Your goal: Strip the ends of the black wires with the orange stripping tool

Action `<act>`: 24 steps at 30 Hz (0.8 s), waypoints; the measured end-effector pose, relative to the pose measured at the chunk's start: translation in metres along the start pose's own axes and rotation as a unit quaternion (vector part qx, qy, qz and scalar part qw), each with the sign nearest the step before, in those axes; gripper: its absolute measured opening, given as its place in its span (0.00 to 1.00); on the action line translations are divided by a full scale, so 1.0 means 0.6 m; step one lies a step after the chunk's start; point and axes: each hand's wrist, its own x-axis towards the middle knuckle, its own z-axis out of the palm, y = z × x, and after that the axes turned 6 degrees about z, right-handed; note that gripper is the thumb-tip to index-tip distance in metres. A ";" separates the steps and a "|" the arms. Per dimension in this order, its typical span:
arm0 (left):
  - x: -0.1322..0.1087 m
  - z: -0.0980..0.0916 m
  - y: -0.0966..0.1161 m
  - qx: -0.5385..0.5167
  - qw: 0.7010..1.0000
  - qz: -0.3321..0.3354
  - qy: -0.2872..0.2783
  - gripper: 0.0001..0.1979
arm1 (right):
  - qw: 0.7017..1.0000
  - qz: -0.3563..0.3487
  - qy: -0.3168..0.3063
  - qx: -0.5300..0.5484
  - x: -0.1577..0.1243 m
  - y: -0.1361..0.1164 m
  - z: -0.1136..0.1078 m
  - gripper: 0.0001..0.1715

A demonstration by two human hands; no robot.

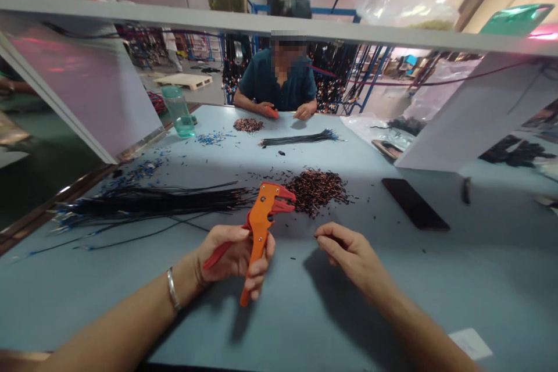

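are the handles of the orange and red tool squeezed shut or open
Open: the red handle angles well away from the orange handle, leaving a clear gap between them in the left hand.

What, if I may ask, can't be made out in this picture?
In the head view:
Whether the right hand pinches anything: too small to tell.
Part of the orange tool: covered by the left hand.
The piece count of the dark pile: tiny pieces overlapping.
Any print on the white slip: too blurred.
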 end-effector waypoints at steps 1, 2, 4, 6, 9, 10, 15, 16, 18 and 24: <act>-0.002 -0.001 0.002 0.001 1.000 0.004 0.001 0.21 | 1.000 -0.005 -0.005 -0.004 0.000 -0.001 0.000 0.13; -0.004 -0.001 0.003 0.000 1.000 0.007 0.003 0.22 | 1.000 -0.012 -0.009 -0.010 -0.001 -0.001 0.000 0.13; -0.007 -0.001 0.002 -0.011 1.000 0.015 -0.002 0.23 | 0.999 -0.032 -0.010 -0.030 -0.001 -0.001 0.000 0.13; -0.007 0.000 0.000 -0.030 0.999 0.022 -0.023 0.24 | 0.997 -0.055 -0.004 -0.059 -0.001 0.001 -0.001 0.12; -0.007 0.000 -0.004 -0.046 0.998 0.022 -0.025 0.25 | 0.992 -0.070 -0.007 -0.101 0.001 0.006 -0.004 0.12; -0.008 -0.001 -0.004 -0.052 0.998 0.022 -0.019 0.24 | 0.991 -0.071 -0.010 -0.111 0.002 0.008 -0.005 0.12; -0.016 -0.009 -0.004 -0.108 0.985 0.067 -0.112 0.23 | 0.982 -0.100 -0.020 -0.160 0.004 0.008 -0.009 0.10; -0.015 -0.010 -0.006 -0.103 0.986 0.065 -0.110 0.24 | 0.977 -0.118 -0.033 -0.175 0.004 0.007 -0.008 0.09; -0.008 -0.010 -0.010 -0.077 0.996 0.033 -0.037 0.24 | 0.962 -0.157 -0.071 -0.213 0.002 0.008 -0.005 0.08; 0.003 0.001 -0.010 -0.041 0.999 0.015 0.016 0.22 | 0.905 -0.243 -0.038 -0.348 -0.001 0.031 0.006 0.13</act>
